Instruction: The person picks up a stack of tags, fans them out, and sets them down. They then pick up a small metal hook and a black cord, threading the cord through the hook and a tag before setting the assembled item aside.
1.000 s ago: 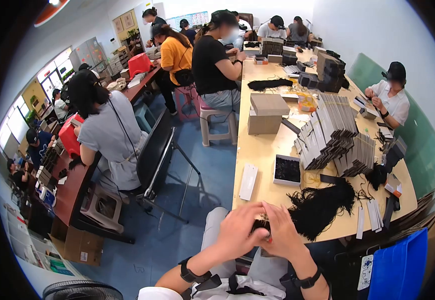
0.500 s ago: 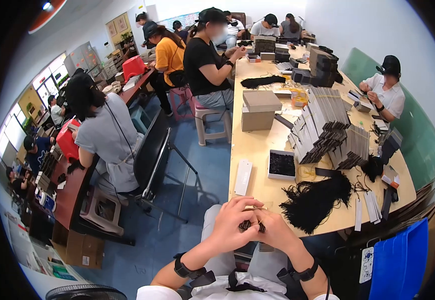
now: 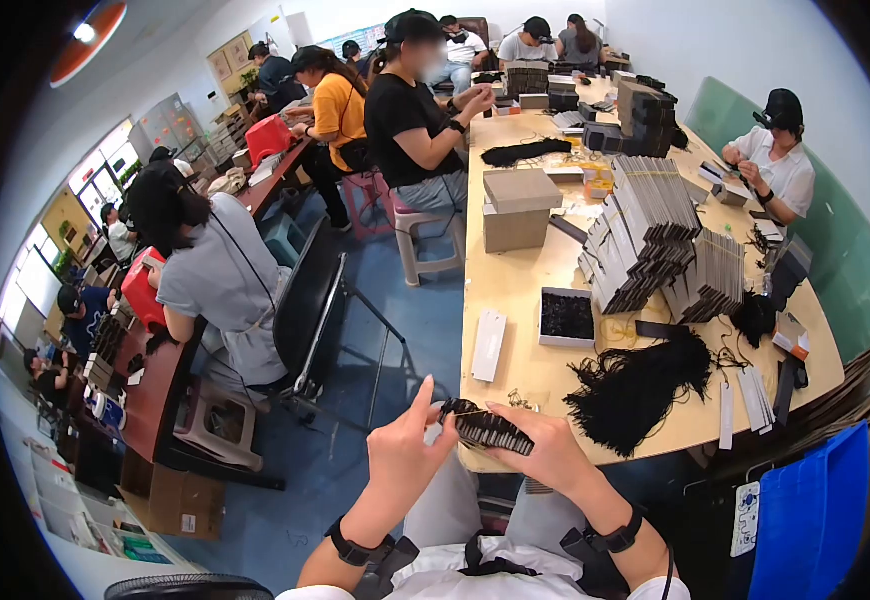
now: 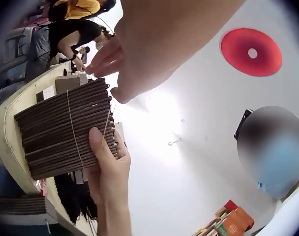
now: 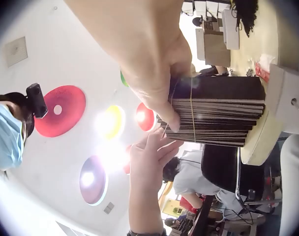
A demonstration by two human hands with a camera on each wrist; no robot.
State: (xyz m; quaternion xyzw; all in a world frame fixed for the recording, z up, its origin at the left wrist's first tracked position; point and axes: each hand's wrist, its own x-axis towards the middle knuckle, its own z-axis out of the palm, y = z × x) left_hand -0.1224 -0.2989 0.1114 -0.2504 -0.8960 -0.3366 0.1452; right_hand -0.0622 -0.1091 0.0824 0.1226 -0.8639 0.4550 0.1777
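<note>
My right hand (image 3: 547, 452) grips a thick stack of dark, thin cards (image 3: 493, 430) above my lap, at the table's near edge. Its thumb lies along the stack's end in the left wrist view. A thin tan rubber band (image 4: 72, 123) runs round the stack, and another thin strand slants across one end. At that end is my left hand (image 3: 405, 455), its index finger straight up and its thumb close to the cards. In the right wrist view the left fingers (image 5: 157, 142) are right beside the slanting strand.
On the table (image 3: 515, 365) lie a white card (image 3: 489, 346), an open box of black pieces (image 3: 567, 316), a bundle of black cords (image 3: 645, 395) and tall banded stacks (image 3: 645, 215). A blue bin (image 3: 805, 530) stands at right, a black chair (image 3: 305, 335) at left.
Both hands were cupped together over the stack. They have since moved apart, the left hand shifting left and raising its index finger, so more of the stack shows in the right hand.
</note>
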